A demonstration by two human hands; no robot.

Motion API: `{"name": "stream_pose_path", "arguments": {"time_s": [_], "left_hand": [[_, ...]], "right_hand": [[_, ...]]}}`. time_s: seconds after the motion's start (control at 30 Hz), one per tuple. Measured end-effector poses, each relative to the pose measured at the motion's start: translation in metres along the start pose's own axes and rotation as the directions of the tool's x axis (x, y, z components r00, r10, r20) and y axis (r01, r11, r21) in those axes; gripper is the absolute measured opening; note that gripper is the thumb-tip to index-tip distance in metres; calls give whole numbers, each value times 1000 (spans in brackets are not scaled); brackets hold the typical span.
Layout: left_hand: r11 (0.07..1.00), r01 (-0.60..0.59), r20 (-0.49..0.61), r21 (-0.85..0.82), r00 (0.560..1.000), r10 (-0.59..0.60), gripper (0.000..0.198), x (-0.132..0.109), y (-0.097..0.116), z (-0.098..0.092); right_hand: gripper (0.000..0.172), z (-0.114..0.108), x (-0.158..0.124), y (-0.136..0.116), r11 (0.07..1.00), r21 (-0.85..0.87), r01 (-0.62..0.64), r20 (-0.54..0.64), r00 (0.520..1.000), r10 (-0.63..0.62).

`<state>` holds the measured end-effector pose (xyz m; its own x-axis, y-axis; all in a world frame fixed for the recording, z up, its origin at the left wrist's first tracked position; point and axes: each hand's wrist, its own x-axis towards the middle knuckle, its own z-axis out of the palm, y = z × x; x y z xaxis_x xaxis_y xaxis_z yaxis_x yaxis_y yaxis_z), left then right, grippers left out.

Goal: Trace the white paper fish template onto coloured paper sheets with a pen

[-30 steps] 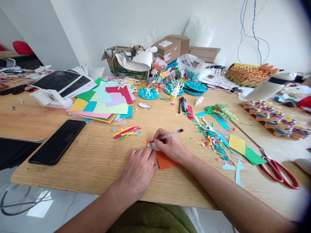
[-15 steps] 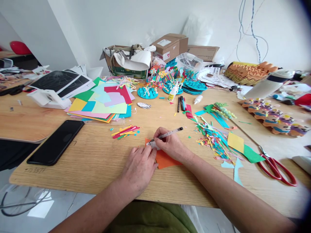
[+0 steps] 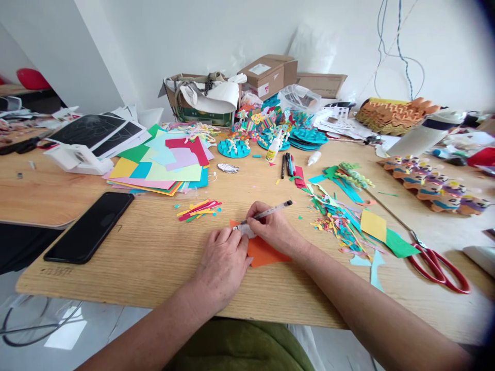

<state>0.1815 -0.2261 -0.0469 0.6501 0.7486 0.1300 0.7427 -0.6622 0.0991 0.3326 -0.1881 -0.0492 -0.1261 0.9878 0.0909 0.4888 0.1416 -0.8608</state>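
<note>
Hardly anything has shifted in the last second: both hands stay over the same spot, and the pen has only crept a little along the small piece beneath it.

The wooden table runs wide across the view, cluttered toward the back and bare near its front edge. A fanned stack of coloured paper lies at the back left, with a black phone face up nearer the edge. Red-handled scissors lie well to the right, past a heap of paper scraps.

An orange sheet lies flat between the hands. The left hand rests palm down, fingers stretched out and close together, their tips pressing at the near edge of a small grey cutout that sits on the orange sheet. The right hand is closed round a clear-barrelled pen, the tip down at the cutout and the cap end pointing up and right.

This looks like drawing on or around the cutout. It calls for the left fingertips to pin the piece flat while the pen travels slowly.

Beyond the table are cardboard boxes, teal paper models and a plain white wall with cables hanging at the right.
</note>
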Motion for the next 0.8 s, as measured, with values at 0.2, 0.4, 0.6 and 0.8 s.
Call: {"name": "stream_pose_path", "arguments": {"time_s": [0.2, 0.4, 0.6, 0.8], "left_hand": [[999, -41, -29, -6, 999, 41, 29, 2, -2, 3], [998, -55, -37, -12, 998, 55, 30, 3, -2, 8], [996, -88, -41, -10, 995, 88, 30, 4, -4, 8], [995, -97, -30, -2, 995, 97, 29, 5, -4, 7]], "right_hand": [[4, -1, 1, 2, 1000, -3, 3, -8, 1000, -3], [3, -1, 1, 2, 1000, 19, -8, -4, 1000, 8], [3, -2, 2, 3, 1000, 17, -1, -2, 1000, 1], [4, -2, 2, 4, 1000, -12, 2, -18, 1000, -2]]}}
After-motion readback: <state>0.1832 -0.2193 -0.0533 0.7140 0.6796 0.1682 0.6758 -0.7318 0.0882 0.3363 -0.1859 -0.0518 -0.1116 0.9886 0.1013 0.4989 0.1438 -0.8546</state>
